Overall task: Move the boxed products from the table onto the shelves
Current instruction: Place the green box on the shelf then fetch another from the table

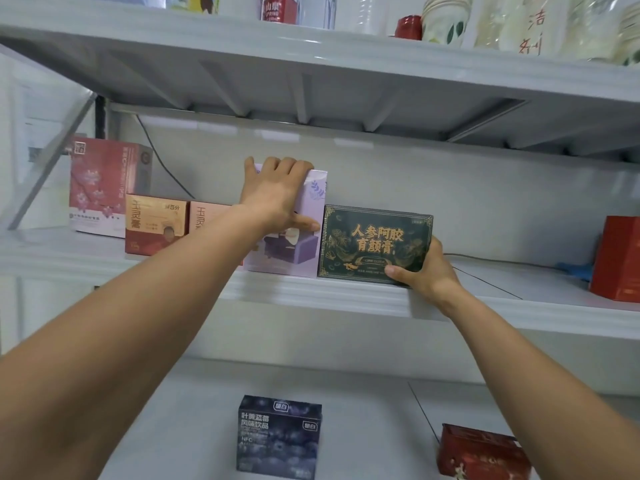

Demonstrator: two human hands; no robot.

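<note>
Reaching up and forward with both arms to the middle shelf (311,296). Gripping the lilac box (304,252) from above with the left hand (277,197), fingers curled together over its top edge, thumb laid across its front. Pinching the lower right corner of the dark green box (374,240) with the right hand (427,271), thumb on the front, fingers wrapped behind. Holding both boxes upright near the shelf's front lip, sides touching.

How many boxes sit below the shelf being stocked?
2: a dark blue box at bottom centre and a red box to its right. More may lie out of view.
</note>
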